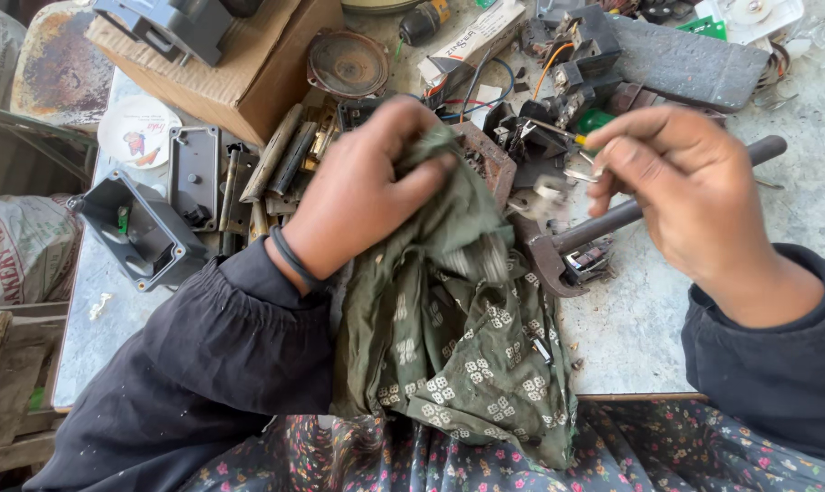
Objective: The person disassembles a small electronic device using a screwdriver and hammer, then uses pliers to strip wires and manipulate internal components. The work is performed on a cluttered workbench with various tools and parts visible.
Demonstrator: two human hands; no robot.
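My left hand (362,191) grips a fold of green patterned cloth (458,337) and presses it against a rusty metal part (488,159) on the grey worktop (640,319). The cloth hangs down over the table's front edge into my lap. My right hand (681,196) is to the right, its fingers pinched on a small thin metal piece (581,175) near a yellow-tipped tool (567,137). Under that hand lies a hammer (613,223) with a dark handle and rusty head.
A cardboard box (239,68) stands at the back left, with grey plastic housings (144,232), metal bars (280,159), a round speaker (347,64), wires and black electrical parts (567,82) spread across the back. A sack (21,251) lies left of the table.
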